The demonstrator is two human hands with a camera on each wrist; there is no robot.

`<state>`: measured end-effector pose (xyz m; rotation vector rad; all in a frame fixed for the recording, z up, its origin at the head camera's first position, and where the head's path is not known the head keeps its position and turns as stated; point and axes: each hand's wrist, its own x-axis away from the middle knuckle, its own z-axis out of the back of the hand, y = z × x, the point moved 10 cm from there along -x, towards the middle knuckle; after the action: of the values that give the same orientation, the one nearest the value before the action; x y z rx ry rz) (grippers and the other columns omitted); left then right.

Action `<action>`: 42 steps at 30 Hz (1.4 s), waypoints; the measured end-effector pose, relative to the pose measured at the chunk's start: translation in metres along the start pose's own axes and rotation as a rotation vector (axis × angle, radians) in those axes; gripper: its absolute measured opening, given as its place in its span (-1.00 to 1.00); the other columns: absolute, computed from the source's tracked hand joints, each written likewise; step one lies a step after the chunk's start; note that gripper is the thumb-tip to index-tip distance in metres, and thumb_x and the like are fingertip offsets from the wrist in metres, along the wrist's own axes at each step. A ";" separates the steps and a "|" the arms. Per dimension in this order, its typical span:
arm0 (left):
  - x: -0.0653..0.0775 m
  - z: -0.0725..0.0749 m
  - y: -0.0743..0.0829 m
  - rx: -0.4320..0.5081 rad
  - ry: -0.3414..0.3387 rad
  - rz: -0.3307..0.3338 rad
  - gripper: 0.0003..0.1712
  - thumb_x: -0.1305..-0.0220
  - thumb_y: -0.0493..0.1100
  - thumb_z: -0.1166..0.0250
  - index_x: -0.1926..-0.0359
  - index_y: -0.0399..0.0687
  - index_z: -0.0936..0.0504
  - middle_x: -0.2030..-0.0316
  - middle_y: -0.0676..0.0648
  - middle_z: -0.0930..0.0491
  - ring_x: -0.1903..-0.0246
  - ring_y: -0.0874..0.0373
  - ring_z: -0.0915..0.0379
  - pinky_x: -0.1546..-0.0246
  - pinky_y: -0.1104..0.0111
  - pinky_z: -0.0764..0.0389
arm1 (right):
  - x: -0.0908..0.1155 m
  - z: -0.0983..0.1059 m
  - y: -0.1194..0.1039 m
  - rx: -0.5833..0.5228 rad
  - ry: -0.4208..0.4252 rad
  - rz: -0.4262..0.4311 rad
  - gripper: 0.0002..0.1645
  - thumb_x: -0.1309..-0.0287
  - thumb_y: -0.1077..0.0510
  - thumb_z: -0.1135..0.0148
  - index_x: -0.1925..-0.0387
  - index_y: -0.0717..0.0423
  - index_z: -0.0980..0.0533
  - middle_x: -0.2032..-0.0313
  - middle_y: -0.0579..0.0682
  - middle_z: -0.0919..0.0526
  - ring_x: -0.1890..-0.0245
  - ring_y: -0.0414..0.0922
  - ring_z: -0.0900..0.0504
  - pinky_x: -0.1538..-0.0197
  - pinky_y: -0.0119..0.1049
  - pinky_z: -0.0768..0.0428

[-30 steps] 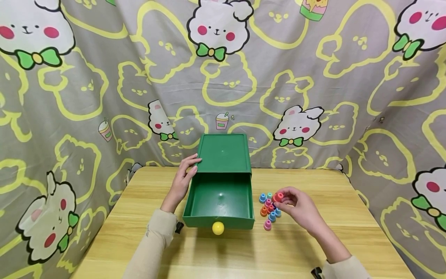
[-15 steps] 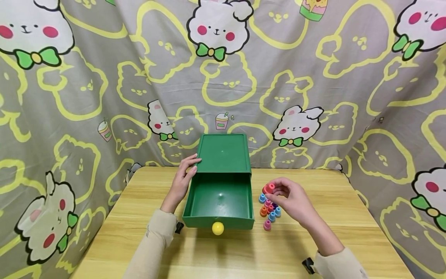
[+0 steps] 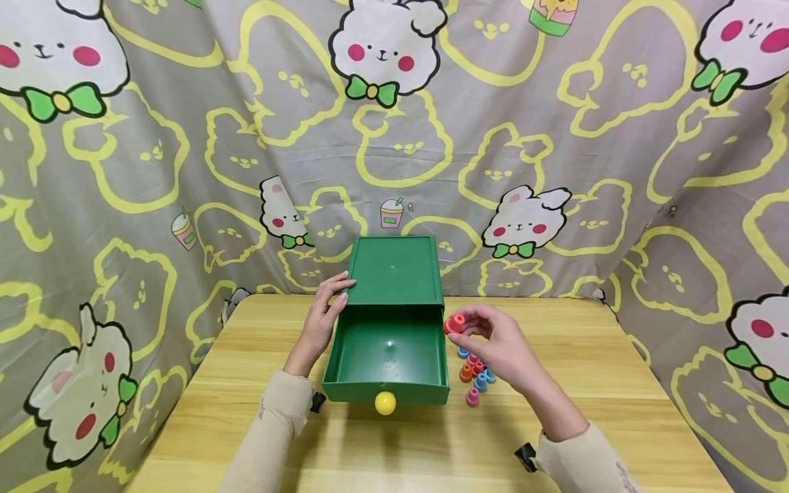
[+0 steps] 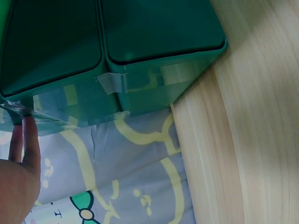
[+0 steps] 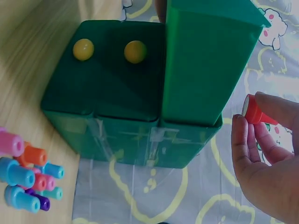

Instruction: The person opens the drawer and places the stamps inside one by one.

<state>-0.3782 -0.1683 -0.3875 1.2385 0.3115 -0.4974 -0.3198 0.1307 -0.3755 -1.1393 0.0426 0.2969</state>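
My right hand pinches a red toy stamp, a round base with a narrow peg handle. The hand is just right of the pulled-out top drawer, near its right wall. In the right wrist view the stamp sits between thumb and fingertips, its flat face turned toward the drawer. My left hand rests its fingers on the left top edge of the green drawer cabinet. The drawer's visible floor is bare. Several more toy stamps in pink, blue, orange and red stand on the table right of the drawer.
Two lower drawers with yellow knobs are closed beneath the top one. A yellow knob sticks out from the pulled-out drawer's front. The wooden table ends at a patterned curtain behind and at both sides.
My right hand has lifted the red toy stamp away from the group and carried it left to the drawer's right side. The left hand and the cabinet stay in place.
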 end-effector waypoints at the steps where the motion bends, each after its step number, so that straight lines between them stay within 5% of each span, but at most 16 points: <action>1: 0.000 0.000 0.000 0.001 0.000 0.001 -0.60 -0.61 -0.28 0.01 -0.32 -0.30 -0.50 -0.50 -0.30 -0.21 -0.40 -0.17 -0.21 -0.29 -0.02 -0.30 | -0.001 -0.002 -0.002 -0.006 -0.005 0.004 -0.63 -0.20 0.18 -0.50 -0.01 0.16 -0.62 0.14 0.07 -0.70 0.19 -0.07 -0.69 0.06 -0.45 -0.65; 13: 0.000 0.000 0.002 0.020 0.012 -0.014 -0.60 -0.60 -0.30 0.01 -0.32 -0.35 -0.50 -0.50 -0.37 -0.20 -0.38 -0.19 -0.20 -0.32 -0.12 -0.25 | -0.016 -0.027 -0.028 -0.041 -0.059 0.100 -0.72 -0.20 0.25 -0.48 0.05 0.09 -0.64 0.15 0.02 -0.72 0.19 -0.07 -0.68 0.05 -0.39 -0.66; 24: -0.001 0.001 0.000 0.012 0.022 -0.012 -0.61 -0.60 -0.30 0.01 -0.31 -0.33 -0.51 -0.50 -0.30 -0.23 -0.35 0.01 -0.24 -0.29 0.22 -0.29 | -0.028 -0.051 -0.041 -0.021 -0.097 0.139 -0.70 -0.18 0.23 -0.50 0.05 0.12 -0.65 0.14 0.03 -0.72 0.21 -0.12 -0.67 0.07 -0.37 -0.66; 42: 0.000 0.000 -0.003 0.019 0.027 -0.013 -0.61 -0.59 -0.30 0.00 -0.29 -0.32 -0.52 -0.49 -0.29 -0.24 -0.35 0.02 -0.24 -0.36 0.04 -0.23 | -0.050 -0.097 -0.052 0.055 -0.186 0.173 -0.72 -0.18 0.18 -0.52 0.07 0.07 -0.67 0.16 -0.04 -0.71 0.23 -0.21 -0.67 0.06 -0.36 -0.66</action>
<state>-0.3800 -0.1693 -0.3900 1.2629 0.3392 -0.4961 -0.3428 0.0127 -0.3609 -1.0512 -0.0148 0.5512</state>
